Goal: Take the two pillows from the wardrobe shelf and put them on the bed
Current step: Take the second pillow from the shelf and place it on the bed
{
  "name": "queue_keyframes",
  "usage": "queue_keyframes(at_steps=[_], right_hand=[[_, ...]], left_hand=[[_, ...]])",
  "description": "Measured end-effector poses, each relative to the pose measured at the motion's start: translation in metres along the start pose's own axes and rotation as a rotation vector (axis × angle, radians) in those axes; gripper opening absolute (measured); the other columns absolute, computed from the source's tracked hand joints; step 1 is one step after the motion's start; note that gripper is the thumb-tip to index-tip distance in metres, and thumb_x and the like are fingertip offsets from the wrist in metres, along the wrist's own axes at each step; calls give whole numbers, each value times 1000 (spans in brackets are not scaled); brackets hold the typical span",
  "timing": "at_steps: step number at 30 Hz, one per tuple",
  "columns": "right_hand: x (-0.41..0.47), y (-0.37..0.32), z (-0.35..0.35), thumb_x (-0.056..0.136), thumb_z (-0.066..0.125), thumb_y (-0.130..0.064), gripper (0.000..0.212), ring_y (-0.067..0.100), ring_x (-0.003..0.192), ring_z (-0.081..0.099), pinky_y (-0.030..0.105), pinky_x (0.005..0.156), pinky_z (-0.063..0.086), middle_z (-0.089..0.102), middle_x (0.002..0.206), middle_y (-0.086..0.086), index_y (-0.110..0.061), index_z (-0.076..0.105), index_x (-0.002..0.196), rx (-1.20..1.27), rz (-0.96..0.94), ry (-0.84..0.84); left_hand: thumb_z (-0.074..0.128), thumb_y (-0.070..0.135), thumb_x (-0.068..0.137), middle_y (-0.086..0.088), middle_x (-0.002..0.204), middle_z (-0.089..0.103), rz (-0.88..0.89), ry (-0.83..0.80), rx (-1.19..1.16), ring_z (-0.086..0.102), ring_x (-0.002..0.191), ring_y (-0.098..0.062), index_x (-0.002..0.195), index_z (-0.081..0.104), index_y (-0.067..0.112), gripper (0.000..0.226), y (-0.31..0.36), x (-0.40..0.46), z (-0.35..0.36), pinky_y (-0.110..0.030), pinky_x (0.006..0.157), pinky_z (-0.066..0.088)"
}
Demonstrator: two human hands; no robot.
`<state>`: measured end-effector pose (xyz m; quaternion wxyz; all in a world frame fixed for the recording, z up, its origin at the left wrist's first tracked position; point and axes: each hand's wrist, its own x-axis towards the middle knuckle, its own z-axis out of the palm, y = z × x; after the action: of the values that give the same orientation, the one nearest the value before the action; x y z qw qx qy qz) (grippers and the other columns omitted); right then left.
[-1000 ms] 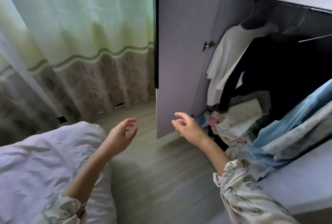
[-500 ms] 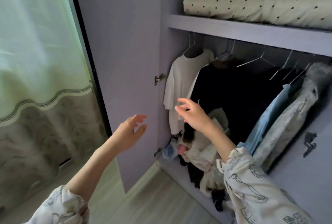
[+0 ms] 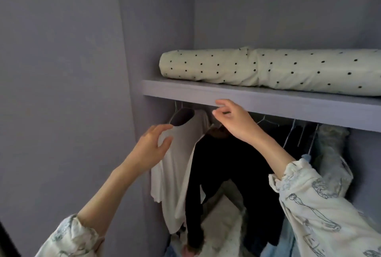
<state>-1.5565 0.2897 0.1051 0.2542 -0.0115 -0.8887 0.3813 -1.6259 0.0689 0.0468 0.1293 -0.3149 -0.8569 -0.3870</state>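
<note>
So the 2 polka-dot pillows are both on the wardrobe shelf (image 3: 257, 100), lying end to end: the left pillow (image 3: 208, 66) up around 12 o'clock, the right pillow (image 3: 321, 71) out toward 2 o'clock and touching it.

Neither hand is on them. The right hand (image 3: 233, 120) sits near dead center, just under the shelf's front edge, fingers loosely spread, holding nothing. The left hand (image 3: 152, 147) is lower, around 9 o'clock of center, also relaxed with fingers apart, in front of the white shirt (image 3: 177, 174) on its hanger. A black top (image 3: 231, 174) hangs right beside that shirt, and more clothes (image 3: 329, 153) hang off toward 4 o'clock.
</note>
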Motion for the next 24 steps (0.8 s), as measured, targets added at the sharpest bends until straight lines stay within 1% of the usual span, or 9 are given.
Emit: queue_keyframes(at_steps=[3, 4, 6, 10, 14, 16, 20, 22, 24], right_hand=[[30, 7, -24, 92, 52, -26, 35, -2, 80, 54, 2, 69, 36, 58, 98, -9, -19, 52, 126, -84, -55, 140], [39, 8, -31, 92, 52, -25, 33, -4, 79, 53, -1, 68, 36, 59, 96, -10, -19, 54, 124, -96, -80, 203], [56, 9, -41, 91, 53, -23, 29, -1, 83, 55, 4, 76, 38, 60, 94, -11, -20, 57, 120, -124, -127, 300], [90, 13, -53, 91, 52, -22, 31, 10, 103, 56, 27, 93, 42, 64, 107, -5, -19, 57, 121, -322, -182, 388], [125, 13, -71, 90, 55, -21, 33, 19, 114, 51, 27, 96, 34, 62, 117, 1, -17, 56, 123, -519, -201, 474], [142, 14, -82, 87, 59, -26, 43, 23, 121, 46, 29, 100, 30, 57, 126, 4, -17, 51, 128, -636, -187, 436], [164, 26, -96, 74, 64, -53, 88, 21, 141, 18, 44, 115, 10, 24, 153, 0, -30, 17, 145, -1033, 55, 157], [172, 35, -96, 70, 63, -58, 97, 20, 143, 10, 48, 115, 3, 17, 155, -3, -33, 8, 146, -1094, 101, 142], [179, 42, -93, 68, 64, -60, 102, 20, 143, 9, 48, 113, 3, 16, 155, -4, -34, 5, 146, -1105, 109, 174]], left_hand=[[54, 18, 92, -7, 128, 54, 144, 46, 6, 51, 114, -19, 128, 53, 14, 36, 10, 56, 7, -22, 93, 35], [56, 16, 91, -10, 129, 53, 197, 63, 20, 49, 119, -23, 127, 53, 12, 36, 14, 74, 9, -23, 97, 33], [57, 14, 90, -14, 132, 50, 299, 95, 50, 40, 128, -29, 127, 53, 8, 38, 23, 108, 13, -27, 106, 28], [56, 21, 91, -14, 147, 35, 461, 122, 124, 19, 142, -29, 135, 45, 12, 47, 37, 173, 20, -40, 115, 19], [48, 33, 93, -6, 156, 19, 509, 102, 312, 1, 147, -24, 143, 29, 23, 55, 49, 238, 27, -55, 115, 1], [50, 41, 90, -5, 157, 12, 523, 72, 421, -3, 147, -24, 145, 20, 27, 65, 53, 269, 31, -62, 112, -2], [62, 58, 74, 0, 158, 9, 538, -48, 549, 2, 147, -21, 147, 3, 37, 96, 57, 315, 35, -66, 109, -3], [65, 63, 68, 0, 155, 20, 564, -35, 545, 16, 144, -20, 146, 5, 39, 101, 57, 330, 36, -66, 109, 1], [64, 64, 66, 0, 147, 35, 604, 0, 529, 31, 136, -22, 145, 12, 38, 98, 53, 340, 40, -62, 111, 11]])
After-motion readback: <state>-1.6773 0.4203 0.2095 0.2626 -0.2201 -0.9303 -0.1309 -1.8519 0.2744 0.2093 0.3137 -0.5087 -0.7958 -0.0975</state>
